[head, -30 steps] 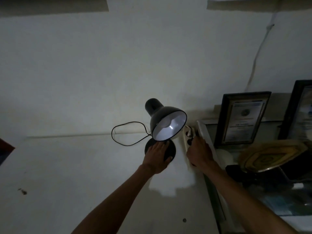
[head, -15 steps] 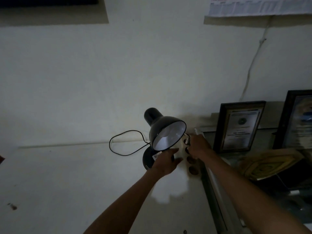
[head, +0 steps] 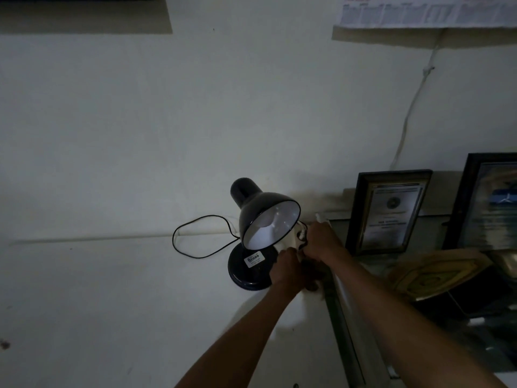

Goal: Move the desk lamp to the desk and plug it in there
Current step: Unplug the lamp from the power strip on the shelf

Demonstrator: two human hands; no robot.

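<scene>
1. Tabletop (head: 98,303): pale, dim light, meets the wall at the rear; small dark stain near its left edge.
2. Desk lamp (head: 253,268): round dark base flat on tabletop, right of centre.
3. Black cord (head: 184,247): looped on tabletop left of base.
4. White power strip (head: 291,242): just beside base, right side, partly hidden.

Dim room: pale plaster wall (head: 195,121); white cable (head: 411,113) descends to framed certificate (head: 390,212); calendar (head: 428,11) above.
</scene>
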